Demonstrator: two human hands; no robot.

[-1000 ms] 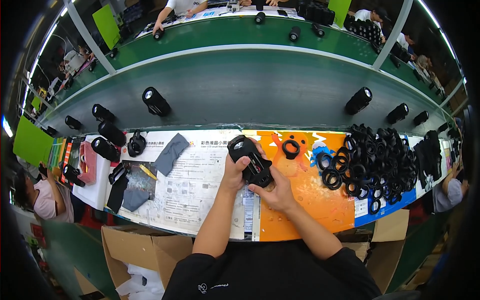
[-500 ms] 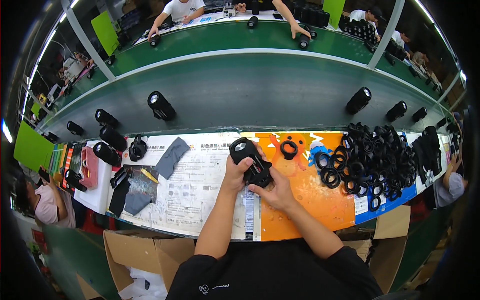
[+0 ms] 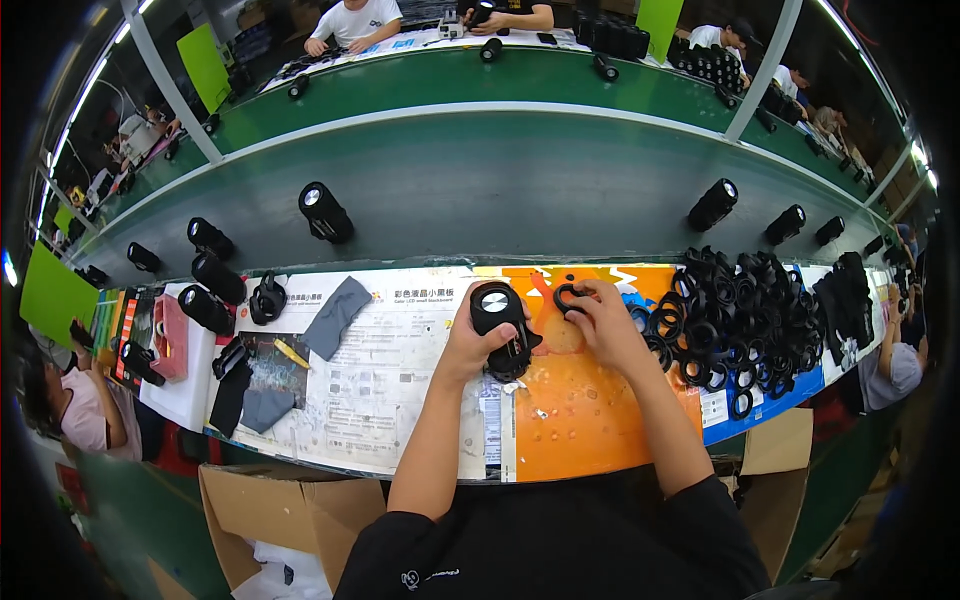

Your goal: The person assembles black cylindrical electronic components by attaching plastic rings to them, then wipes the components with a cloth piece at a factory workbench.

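Left hand [image 3: 468, 342] tight around black cylinder [image 3: 493, 318], right hand [image 3: 607, 325] pinched on black ring [image 3: 559, 298], dark print [image 3: 424, 294] on white sheet [image 3: 385, 395]

Right hand [image 3: 603, 318]: clear run back over orange sheet [image 3: 585, 430] to near edge. Ring pile [image 3: 750, 315] blocks right side, held black cylinder [image 3: 497, 318] blocks left.

The black short-sleeved shirt [image 3: 570, 540] bears small white print [image 3: 430, 577].

Factory workshop, long green bench [image 3: 420, 88], several workers [image 3: 358, 22]
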